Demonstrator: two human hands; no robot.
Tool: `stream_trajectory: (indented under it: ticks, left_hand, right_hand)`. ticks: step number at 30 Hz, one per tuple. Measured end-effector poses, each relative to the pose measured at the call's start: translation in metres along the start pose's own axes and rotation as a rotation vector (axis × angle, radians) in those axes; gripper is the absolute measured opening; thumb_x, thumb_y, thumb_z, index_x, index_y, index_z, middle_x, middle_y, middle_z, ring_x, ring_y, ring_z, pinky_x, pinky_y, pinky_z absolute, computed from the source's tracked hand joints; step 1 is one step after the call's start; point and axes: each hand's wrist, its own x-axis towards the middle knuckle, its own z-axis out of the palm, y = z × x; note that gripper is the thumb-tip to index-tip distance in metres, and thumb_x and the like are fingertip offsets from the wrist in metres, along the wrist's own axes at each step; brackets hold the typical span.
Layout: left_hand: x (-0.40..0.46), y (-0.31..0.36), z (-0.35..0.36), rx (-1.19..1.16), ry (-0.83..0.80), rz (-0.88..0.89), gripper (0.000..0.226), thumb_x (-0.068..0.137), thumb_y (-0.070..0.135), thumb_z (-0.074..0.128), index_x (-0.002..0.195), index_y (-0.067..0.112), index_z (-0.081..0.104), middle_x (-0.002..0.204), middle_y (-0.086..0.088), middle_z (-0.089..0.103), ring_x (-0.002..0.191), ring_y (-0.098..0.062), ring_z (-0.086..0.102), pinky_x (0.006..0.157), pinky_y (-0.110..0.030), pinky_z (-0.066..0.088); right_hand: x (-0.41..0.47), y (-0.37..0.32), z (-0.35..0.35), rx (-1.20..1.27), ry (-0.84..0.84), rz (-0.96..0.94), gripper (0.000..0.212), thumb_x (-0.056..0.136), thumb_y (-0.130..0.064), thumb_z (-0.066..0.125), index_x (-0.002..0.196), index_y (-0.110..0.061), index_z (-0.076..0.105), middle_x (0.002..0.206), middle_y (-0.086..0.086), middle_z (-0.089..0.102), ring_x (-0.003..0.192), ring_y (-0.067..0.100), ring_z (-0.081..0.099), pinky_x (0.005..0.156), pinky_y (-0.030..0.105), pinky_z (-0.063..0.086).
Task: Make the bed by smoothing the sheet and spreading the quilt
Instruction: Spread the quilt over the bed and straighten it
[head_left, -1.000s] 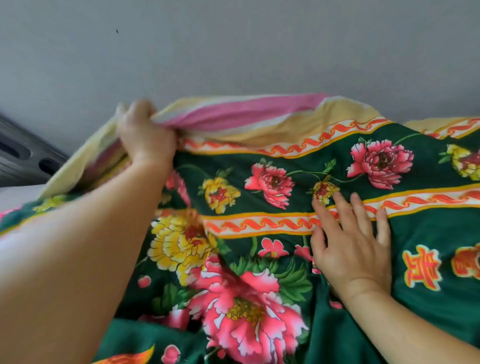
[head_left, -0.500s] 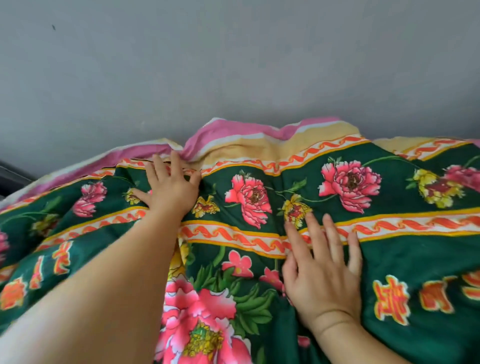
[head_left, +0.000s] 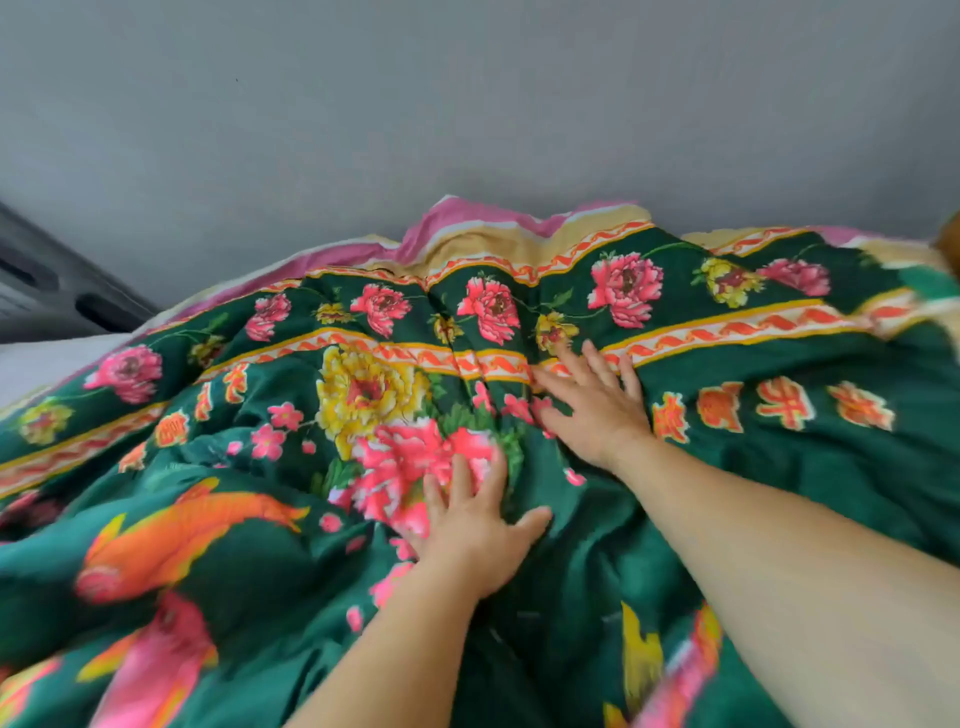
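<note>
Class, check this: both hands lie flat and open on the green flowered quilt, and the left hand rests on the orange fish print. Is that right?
Not quite. In the head view both hands do lie flat and open on the quilt, but the left hand rests on the big pink flower, not the orange fish, which lies further left. The right hand is by the wavy border.

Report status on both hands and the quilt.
Left hand open, flat on the green floral quilt. Right hand open, flat near the orange wavy border stripe. Quilt spread but wrinkled at centre. Nothing in the way.
</note>
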Motion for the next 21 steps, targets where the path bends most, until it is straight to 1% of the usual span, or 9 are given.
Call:
stream_trajectory:
  ticks: [2, 5, 8, 10, 11, 14, 17, 19, 21]
  left_hand:
    - [-0.024, -0.002, 0.007, 0.033, -0.069, 0.013, 0.084, 0.084, 0.067, 0.046, 0.149, 0.042, -0.001, 0.159, -0.003, -0.015, 0.144, -0.037, -0.016, 0.119, -0.046, -0.001]
    - [-0.046, -0.006, 0.015, 0.128, -0.143, 0.019, 0.096, 0.075, 0.073, 0.053, 0.148, 0.044, -0.002, 0.159, -0.006, -0.014, 0.145, -0.038, -0.013, 0.119, -0.049, 0.006]
    - [-0.071, 0.004, 0.028, 0.201, -0.172, 0.048, 0.102, 0.069, 0.077, 0.054, 0.146, 0.048, -0.007, 0.159, -0.005, -0.012, 0.146, -0.033, -0.011, 0.115, -0.057, 0.013]
    - [-0.082, 0.009, 0.032, 0.251, -0.146, 0.048, 0.104, 0.070, 0.078, 0.053, 0.146, 0.047, -0.010, 0.160, -0.003, -0.009, 0.147, -0.028, -0.008, 0.113, -0.060, 0.017]
    - [-0.088, 0.014, 0.035, 0.274, -0.127, 0.055, 0.105, 0.070, 0.078, 0.053, 0.147, 0.044, -0.010, 0.160, -0.003, -0.008, 0.148, -0.026, -0.005, 0.111, -0.061, 0.018]
    - [-0.100, 0.022, 0.048, 0.298, -0.058, 0.067, 0.110, 0.070, 0.077, 0.052, 0.150, 0.033, -0.010, 0.159, -0.005, 0.001, 0.147, -0.025, 0.009, 0.109, -0.058, 0.022]
    - [-0.105, 0.025, 0.057, 0.330, -0.010, 0.076, 0.112, 0.070, 0.076, 0.052, 0.150, 0.028, -0.010, 0.158, -0.009, 0.006, 0.145, -0.028, 0.013, 0.109, -0.056, 0.025]
    - [-0.106, 0.025, 0.058, 0.351, 0.003, 0.080, 0.112, 0.071, 0.076, 0.052, 0.150, 0.029, -0.012, 0.158, -0.010, 0.005, 0.145, -0.028, 0.012, 0.109, -0.056, 0.024]
    - [-0.108, 0.023, 0.059, 0.352, -0.016, 0.089, 0.111, 0.072, 0.073, 0.054, 0.149, 0.031, -0.014, 0.158, -0.009, 0.000, 0.146, -0.028, 0.006, 0.109, -0.058, 0.021]
  right_hand:
    - [-0.021, 0.006, -0.010, 0.005, -0.141, -0.038, 0.052, 0.097, -0.047, 0.034, 0.147, -0.048, 0.016, 0.160, -0.009, -0.010, 0.147, 0.014, -0.014, 0.118, 0.041, -0.013]
    - [-0.060, 0.002, -0.016, 0.003, -0.311, -0.035, 0.058, 0.096, -0.047, 0.039, 0.149, -0.042, 0.016, 0.160, -0.001, -0.013, 0.147, 0.016, -0.013, 0.119, 0.039, -0.008]
    - [-0.108, 0.007, -0.039, 0.038, -0.424, -0.038, 0.060, 0.094, -0.045, 0.048, 0.149, -0.033, 0.027, 0.161, 0.003, 0.005, 0.148, 0.018, 0.007, 0.119, 0.032, 0.006]
    - [-0.131, 0.020, -0.056, 0.152, -0.296, 0.015, 0.048, 0.092, -0.039, 0.054, 0.139, -0.029, 0.048, 0.152, -0.001, 0.036, 0.140, 0.016, 0.033, 0.113, 0.026, 0.024]
    - [-0.148, 0.032, -0.065, 0.138, -0.117, 0.067, 0.041, 0.091, -0.037, 0.055, 0.131, -0.030, 0.056, 0.143, -0.004, 0.049, 0.134, 0.016, 0.042, 0.109, 0.027, 0.029]
    - [-0.192, 0.080, -0.083, -0.147, 0.361, 0.369, 0.047, 0.086, -0.043, 0.056, 0.131, -0.035, 0.049, 0.142, -0.004, 0.045, 0.136, 0.020, 0.035, 0.108, 0.042, 0.027]
    - [-0.213, 0.131, -0.081, 0.042, 0.240, 0.789, 0.089, 0.075, -0.055, 0.067, 0.145, -0.036, 0.016, 0.151, 0.012, 0.021, 0.137, 0.035, 0.026, 0.106, 0.056, 0.028]
    - [-0.216, 0.147, -0.071, 0.213, 0.198, 0.912, 0.105, 0.072, -0.054, 0.072, 0.148, -0.034, 0.003, 0.145, 0.019, 0.030, 0.127, 0.039, 0.040, 0.103, 0.051, 0.038]
    - [-0.216, 0.145, -0.062, 0.180, 0.241, 0.870, 0.097, 0.080, -0.044, 0.069, 0.149, -0.034, 0.002, 0.133, 0.022, 0.045, 0.117, 0.040, 0.049, 0.096, 0.046, 0.044]
